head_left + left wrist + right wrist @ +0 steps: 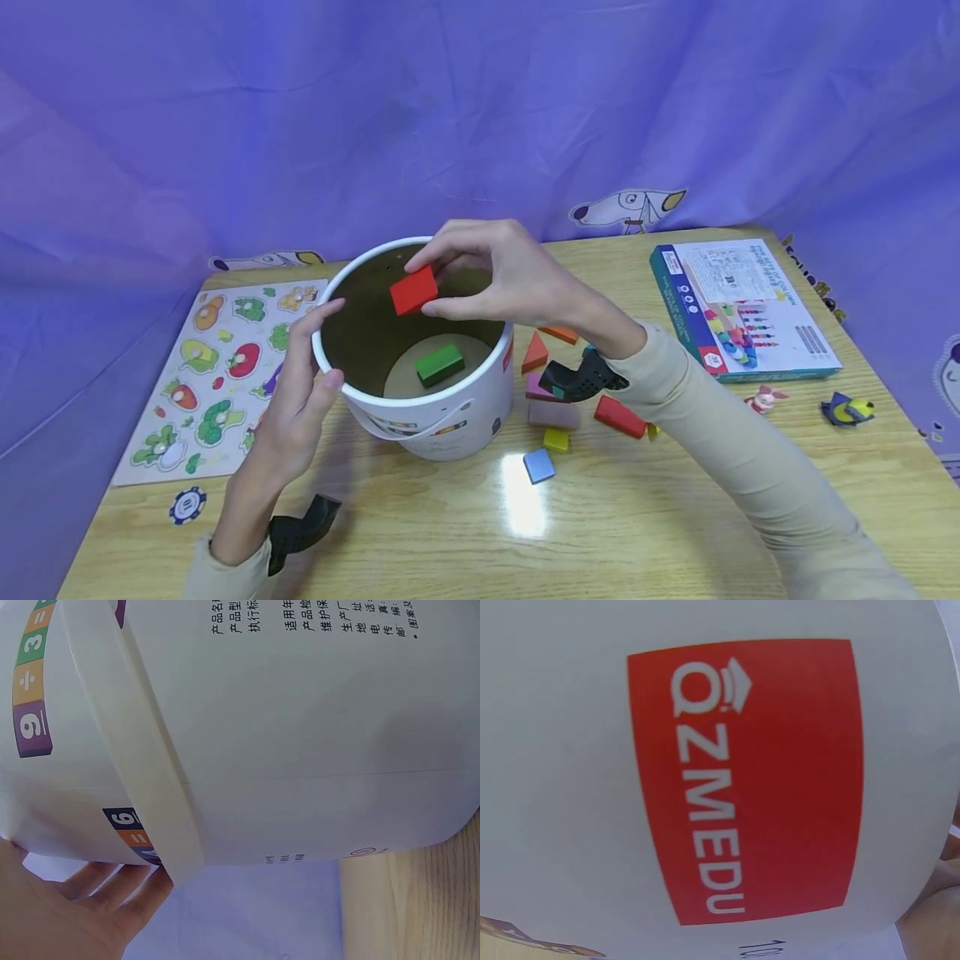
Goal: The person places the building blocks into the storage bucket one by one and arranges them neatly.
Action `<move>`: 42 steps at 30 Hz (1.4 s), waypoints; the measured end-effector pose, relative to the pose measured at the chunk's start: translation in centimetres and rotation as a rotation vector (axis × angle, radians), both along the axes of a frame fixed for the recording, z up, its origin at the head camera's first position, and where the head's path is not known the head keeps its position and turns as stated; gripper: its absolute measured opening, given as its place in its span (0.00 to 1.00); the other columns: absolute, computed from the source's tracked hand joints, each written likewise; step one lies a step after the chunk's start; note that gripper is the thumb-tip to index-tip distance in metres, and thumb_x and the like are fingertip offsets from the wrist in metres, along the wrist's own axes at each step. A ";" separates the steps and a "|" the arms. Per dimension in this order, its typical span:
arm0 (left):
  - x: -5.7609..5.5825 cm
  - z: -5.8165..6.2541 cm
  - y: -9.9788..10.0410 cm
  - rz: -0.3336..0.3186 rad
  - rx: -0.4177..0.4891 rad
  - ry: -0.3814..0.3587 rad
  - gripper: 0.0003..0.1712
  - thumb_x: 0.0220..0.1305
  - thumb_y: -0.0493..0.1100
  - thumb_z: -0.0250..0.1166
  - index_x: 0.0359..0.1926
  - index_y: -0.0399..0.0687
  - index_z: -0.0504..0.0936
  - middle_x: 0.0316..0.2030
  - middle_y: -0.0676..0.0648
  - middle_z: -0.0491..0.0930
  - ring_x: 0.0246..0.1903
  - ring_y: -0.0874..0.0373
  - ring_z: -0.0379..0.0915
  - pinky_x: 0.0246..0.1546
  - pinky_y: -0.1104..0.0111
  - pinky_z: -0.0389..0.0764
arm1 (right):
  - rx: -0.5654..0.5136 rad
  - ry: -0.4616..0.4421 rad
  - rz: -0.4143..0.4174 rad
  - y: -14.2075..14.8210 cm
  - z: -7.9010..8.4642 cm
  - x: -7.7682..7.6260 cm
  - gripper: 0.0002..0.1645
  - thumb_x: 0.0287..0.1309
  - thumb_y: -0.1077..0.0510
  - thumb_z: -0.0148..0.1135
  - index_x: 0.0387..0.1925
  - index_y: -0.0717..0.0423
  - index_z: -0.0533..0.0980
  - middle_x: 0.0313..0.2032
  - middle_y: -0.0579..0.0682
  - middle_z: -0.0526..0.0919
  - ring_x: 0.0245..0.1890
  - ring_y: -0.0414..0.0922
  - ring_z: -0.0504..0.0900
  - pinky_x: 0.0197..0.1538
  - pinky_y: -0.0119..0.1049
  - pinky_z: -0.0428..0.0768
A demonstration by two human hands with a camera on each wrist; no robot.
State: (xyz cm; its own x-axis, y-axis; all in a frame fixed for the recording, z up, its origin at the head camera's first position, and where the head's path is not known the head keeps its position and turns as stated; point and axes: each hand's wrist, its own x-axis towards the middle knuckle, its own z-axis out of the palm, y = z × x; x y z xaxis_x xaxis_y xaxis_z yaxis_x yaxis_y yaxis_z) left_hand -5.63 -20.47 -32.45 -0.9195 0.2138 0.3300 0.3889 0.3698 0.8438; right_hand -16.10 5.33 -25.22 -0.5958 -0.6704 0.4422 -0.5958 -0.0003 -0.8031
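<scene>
My right hand (517, 275) pinches a red block (414, 291) between thumb and fingers, over the mouth of a white bucket (457, 429). Inside, a green block (440, 365) lies on the bucket's floor. At the bucket's left side, my left hand (296, 400) rests with fingers and thumb spread, fingertips right at the rim. The left wrist view shows the fingers of the left hand (97, 907) beside the bucket's wall and its strap-like handle (139, 735). Mostly the bucket's red label (757, 780) fills the right wrist view, where the red block is hidden.
Right of the bucket lie several loose blocks, among them a red block (621, 416), a blue block (538, 466) and a yellow block (556, 440). A vegetable picture board (225, 358) and a poker chip (187, 505) are left. A boxed toy (750, 308) and small figurines (765, 399) sit right.
</scene>
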 end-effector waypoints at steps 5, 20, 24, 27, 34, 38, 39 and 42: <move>0.1 -0.2 -0.1 -0.001 0.002 -0.003 0.38 0.65 0.35 0.45 0.75 0.56 0.49 0.74 0.52 0.49 0.69 0.50 0.53 0.61 0.75 0.69 | 0.009 -0.002 0.016 -0.1 -0.3 0.0 0.21 0.47 0.65 0.74 0.46 0.61 0.82 0.41 0.51 0.82 0.39 0.39 0.85 0.50 0.35 0.83; 0.2 -0.4 -0.1 0.002 -0.017 0.000 0.37 0.66 0.36 0.45 0.75 0.56 0.49 0.74 0.52 0.48 0.70 0.50 0.51 0.63 0.74 0.66 | -0.032 0.021 0.066 1.1 0.1 0.3 0.22 0.48 0.67 0.73 0.48 0.63 0.81 0.44 0.52 0.83 0.45 0.41 0.83 0.51 0.37 0.82; 0.1 -0.4 -0.2 -0.005 -0.019 0.018 0.37 0.66 0.37 0.45 0.75 0.55 0.50 0.74 0.51 0.48 0.70 0.50 0.50 0.63 0.74 0.65 | -0.038 0.049 0.073 2.2 0.8 0.8 0.22 0.50 0.66 0.72 0.49 0.62 0.80 0.45 0.50 0.82 0.47 0.45 0.83 0.53 0.38 0.81; 0.1 -0.3 -0.1 -0.004 -0.015 0.025 0.37 0.65 0.36 0.45 0.75 0.55 0.50 0.74 0.51 0.48 0.70 0.49 0.50 0.63 0.73 0.65 | -0.029 0.081 0.052 3.6 1.0 1.0 0.21 0.51 0.66 0.71 0.50 0.60 0.80 0.45 0.47 0.83 0.48 0.45 0.82 0.55 0.39 0.80; 0.2 -0.2 0.1 0.006 -0.013 0.016 0.37 0.65 0.38 0.46 0.75 0.56 0.49 0.74 0.52 0.48 0.70 0.50 0.50 0.63 0.73 0.65 | 0.070 0.082 -0.073 8.8 -0.1 1.4 0.22 0.51 0.68 0.70 0.50 0.55 0.81 0.47 0.46 0.82 0.49 0.44 0.81 0.58 0.37 0.78; 0.1 -0.2 0.1 -0.007 0.000 0.019 0.37 0.66 0.38 0.46 0.75 0.56 0.49 0.74 0.52 0.48 0.70 0.49 0.50 0.62 0.73 0.67 | 0.159 0.050 -0.171 12.6 -1.9 1.5 0.22 0.52 0.67 0.70 0.49 0.51 0.81 0.48 0.47 0.83 0.50 0.41 0.81 0.60 0.29 0.75; 0.1 -0.2 0.0 -0.008 0.002 0.020 0.37 0.66 0.38 0.46 0.75 0.56 0.49 0.74 0.52 0.48 0.70 0.49 0.50 0.62 0.74 0.67 | 0.174 0.039 -0.191 13.5 -2.5 1.5 0.22 0.52 0.68 0.69 0.49 0.51 0.81 0.49 0.48 0.82 0.50 0.41 0.81 0.60 0.28 0.74; 0.1 -0.2 0.0 -0.010 0.005 0.028 0.37 0.66 0.38 0.46 0.75 0.55 0.49 0.74 0.51 0.48 0.70 0.49 0.50 0.62 0.74 0.67 | 0.202 0.026 -0.237 16.0 -4.5 1.5 0.22 0.53 0.69 0.68 0.50 0.51 0.80 0.49 0.50 0.82 0.49 0.42 0.80 0.58 0.25 0.74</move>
State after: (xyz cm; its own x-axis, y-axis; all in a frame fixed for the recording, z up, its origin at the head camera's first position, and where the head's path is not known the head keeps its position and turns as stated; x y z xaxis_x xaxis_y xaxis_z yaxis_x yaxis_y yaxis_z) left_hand -5.55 -20.45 -32.68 -0.9077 0.2214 0.3565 0.4160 0.3619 0.8343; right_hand -14.58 21.29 -29.68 -0.7366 -0.5899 0.3309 -0.5802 0.2996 -0.7573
